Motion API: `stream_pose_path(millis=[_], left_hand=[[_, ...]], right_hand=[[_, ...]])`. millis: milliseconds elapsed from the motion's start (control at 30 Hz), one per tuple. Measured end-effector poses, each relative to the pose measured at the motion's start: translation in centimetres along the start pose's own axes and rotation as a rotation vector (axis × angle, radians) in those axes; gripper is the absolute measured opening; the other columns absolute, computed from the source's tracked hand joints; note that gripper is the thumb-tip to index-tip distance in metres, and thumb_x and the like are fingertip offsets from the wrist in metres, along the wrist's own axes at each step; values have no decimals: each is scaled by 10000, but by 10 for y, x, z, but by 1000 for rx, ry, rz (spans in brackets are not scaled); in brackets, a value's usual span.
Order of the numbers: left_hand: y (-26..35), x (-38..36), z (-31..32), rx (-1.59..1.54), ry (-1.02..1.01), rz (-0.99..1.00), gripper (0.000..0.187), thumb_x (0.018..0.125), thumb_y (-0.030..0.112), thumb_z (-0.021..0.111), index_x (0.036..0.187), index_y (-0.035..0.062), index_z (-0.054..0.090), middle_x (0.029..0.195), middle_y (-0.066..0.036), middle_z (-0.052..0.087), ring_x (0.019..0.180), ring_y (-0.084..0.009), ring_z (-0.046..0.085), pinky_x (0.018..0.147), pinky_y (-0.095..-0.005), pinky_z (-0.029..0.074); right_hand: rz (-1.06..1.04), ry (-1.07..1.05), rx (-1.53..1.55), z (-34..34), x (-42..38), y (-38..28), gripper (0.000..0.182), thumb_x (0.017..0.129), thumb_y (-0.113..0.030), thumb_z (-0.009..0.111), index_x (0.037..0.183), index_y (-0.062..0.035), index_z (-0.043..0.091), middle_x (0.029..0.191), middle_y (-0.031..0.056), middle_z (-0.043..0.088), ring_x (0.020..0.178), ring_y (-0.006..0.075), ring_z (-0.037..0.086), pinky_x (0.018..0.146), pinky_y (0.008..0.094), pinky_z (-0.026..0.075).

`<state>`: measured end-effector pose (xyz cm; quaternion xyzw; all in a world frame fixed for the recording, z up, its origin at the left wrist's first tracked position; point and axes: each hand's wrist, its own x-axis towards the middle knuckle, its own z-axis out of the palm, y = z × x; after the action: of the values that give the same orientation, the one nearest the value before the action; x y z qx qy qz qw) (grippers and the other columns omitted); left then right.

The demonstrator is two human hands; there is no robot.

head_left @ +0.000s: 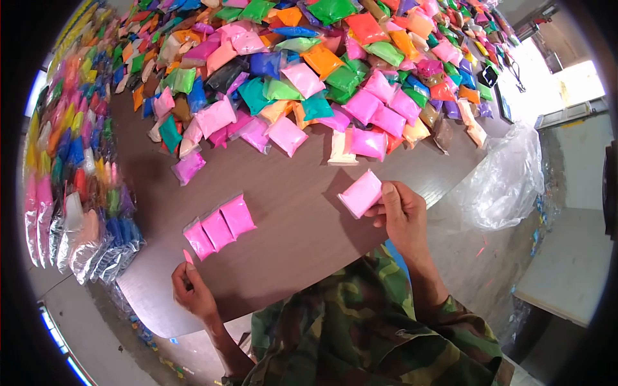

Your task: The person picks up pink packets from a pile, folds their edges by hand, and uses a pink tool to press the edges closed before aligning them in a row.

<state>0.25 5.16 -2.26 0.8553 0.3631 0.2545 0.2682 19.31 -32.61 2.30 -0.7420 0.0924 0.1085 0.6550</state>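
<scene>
The right hand pinches a pink packet by one edge, lifted just over the table near its right edge; the left hand is curled narrow at the near edge, a pink sliver at its fingertips; three pink packets lie in a row just beyond it; a heap of coloured packets covers the far side.

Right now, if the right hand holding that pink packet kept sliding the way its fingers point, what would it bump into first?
The right hand points up-left over bare table. Going straight on, its pink packet would probably meet the cream packet at the edge of the big pile of coloured packets first, though depth is hard to judge.
</scene>
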Motion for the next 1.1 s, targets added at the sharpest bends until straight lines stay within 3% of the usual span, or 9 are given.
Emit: stream_pose_path(millis=[367, 567, 700, 833, 867, 1100], left_hand=[[0, 0, 7, -52, 39, 28, 136, 1050, 153, 669, 1033, 27, 716, 765, 14, 608, 653, -82, 501, 590, -283, 408], [-3, 0, 5, -12, 40, 24, 136, 1037, 160, 690, 1050, 30, 728, 786, 3, 630, 665, -90, 513, 600, -288, 421], [1, 0, 2, 23, 23, 5, 140, 1028, 168, 701, 1056, 36, 736, 783, -6, 635, 662, -98, 516, 603, -296, 428], [3, 0, 2, 13, 19, 7, 135, 1033, 163, 698, 1056, 35, 733, 778, 8, 624, 667, -87, 510, 601, -287, 420], [4, 0, 2, 7, 17, 10, 147, 1041, 174, 693, 1059, 33, 731, 784, 18, 622, 674, -75, 504, 604, -278, 411], [0, 0, 4, -45, 39, 22, 89, 1015, 108, 715, 1047, 27, 732, 765, -13, 620, 642, -102, 504, 583, -292, 426]], right_hand=[[-112, 265, -248, -48, 27, -4, 365, 1150, -275, 530, 1085, 31, 718, 871, 44, 737, 732, 102, 719, 591, 240, 513], [-138, 97, -128, -24, 15, -26, 349, 1150, -259, 535, 1114, 29, 727, 851, 28, 728, 722, 96, 705, 615, 240, 513], [-333, -15, -160, 21, 29, -34, 288, 1126, -218, 591, 1114, 33, 731, 791, 45, 707, 705, 103, 705, 622, 270, 535], [-607, -10, -374, 54, 56, -60, 179, 1077, -150, 647, 1092, 1, 742, 713, 124, 695, 607, 222, 708, 577, 346, 523], [-674, -5, -374, 62, 63, -66, 150, 1048, -145, 674, 1062, -12, 744, 725, 152, 703, 607, 308, 696, 569, 391, 511], [-943, -94, -654, 92, 105, -69, 121, 1021, -164, 691, 1074, -60, 723, 863, 153, 728, 702, 375, 703, 596, 466, 536]])
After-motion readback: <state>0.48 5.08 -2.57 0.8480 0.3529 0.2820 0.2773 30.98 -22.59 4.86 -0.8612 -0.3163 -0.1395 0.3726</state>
